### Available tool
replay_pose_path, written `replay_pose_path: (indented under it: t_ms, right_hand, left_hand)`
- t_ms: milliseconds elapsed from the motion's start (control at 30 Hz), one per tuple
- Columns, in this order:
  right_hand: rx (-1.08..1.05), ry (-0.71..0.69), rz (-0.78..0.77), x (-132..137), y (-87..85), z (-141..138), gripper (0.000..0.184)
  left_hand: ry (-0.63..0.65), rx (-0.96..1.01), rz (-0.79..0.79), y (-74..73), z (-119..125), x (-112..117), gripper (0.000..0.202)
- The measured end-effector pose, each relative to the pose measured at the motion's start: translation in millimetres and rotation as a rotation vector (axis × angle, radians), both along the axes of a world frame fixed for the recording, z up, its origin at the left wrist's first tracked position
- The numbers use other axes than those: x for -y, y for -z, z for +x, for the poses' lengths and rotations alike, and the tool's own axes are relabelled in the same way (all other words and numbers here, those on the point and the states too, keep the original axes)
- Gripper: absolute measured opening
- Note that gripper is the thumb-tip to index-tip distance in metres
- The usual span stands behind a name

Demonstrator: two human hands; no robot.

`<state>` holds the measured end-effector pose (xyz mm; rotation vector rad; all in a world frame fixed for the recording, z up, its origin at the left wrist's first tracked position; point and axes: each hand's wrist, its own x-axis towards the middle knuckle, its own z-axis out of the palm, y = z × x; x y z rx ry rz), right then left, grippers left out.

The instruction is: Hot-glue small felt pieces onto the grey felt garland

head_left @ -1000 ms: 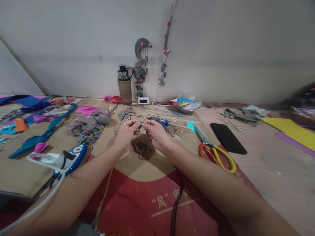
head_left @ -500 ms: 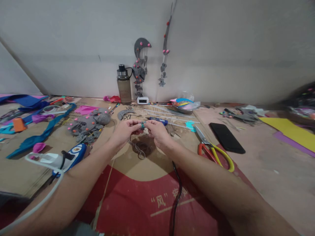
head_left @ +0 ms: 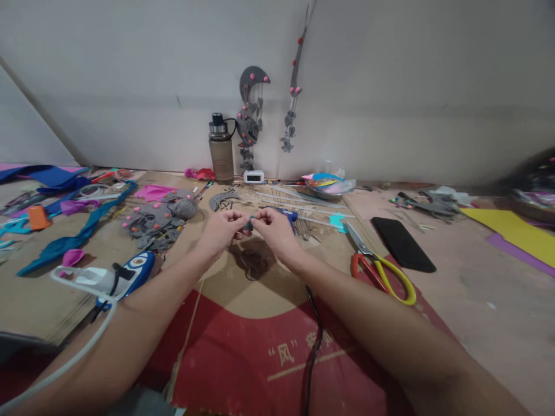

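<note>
My left hand (head_left: 223, 232) and my right hand (head_left: 274, 230) meet above the cardboard, fingertips pinched together on a small teal piece (head_left: 249, 222) held between them. A thin grey string (head_left: 249, 263) hangs from the pinch and coils in the shadow below. A blue glue gun (head_left: 284, 215) lies just behind my right hand, and its black cord (head_left: 314, 341) runs back under my right forearm.
Red and yellow scissors (head_left: 381, 268) and a black phone (head_left: 403, 244) lie to the right. Grey felt cut-outs with pink dots (head_left: 151, 225) and a yarn ball (head_left: 186, 208) sit left. A blue and white iron (head_left: 128, 274), a water bottle (head_left: 221, 150), a small clock (head_left: 253, 177) and a bowl of scraps (head_left: 327, 185) are also around.
Both hands have stayed pinched together on the small piece, shifting only slightly. The view has tilted a little.
</note>
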<state>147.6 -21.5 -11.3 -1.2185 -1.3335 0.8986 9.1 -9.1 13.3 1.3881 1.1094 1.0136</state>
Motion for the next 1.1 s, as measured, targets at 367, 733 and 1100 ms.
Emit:
replay_pose_path:
  t_ms: [367, 733, 1100]
  right_hand:
    - [0.096, -0.076, 0.016, -4, 10.9, 4, 0.023]
    - [-0.151, -0.241, -0.185, 7, -35.7, 16, 0.022]
    - [-0.351, -0.45, 0.046, 49, -119.7, 48, 0.016]
  left_hand:
    - [-0.237, 0.161, 0.029, 5.7, -18, -21, 0.032]
    - [-0.423, 0.478, -0.068, 4.2, -37, -41, 0.008]
    - [-0.499, 0.565, -0.13, 5.6, -56, -58, 0.005]
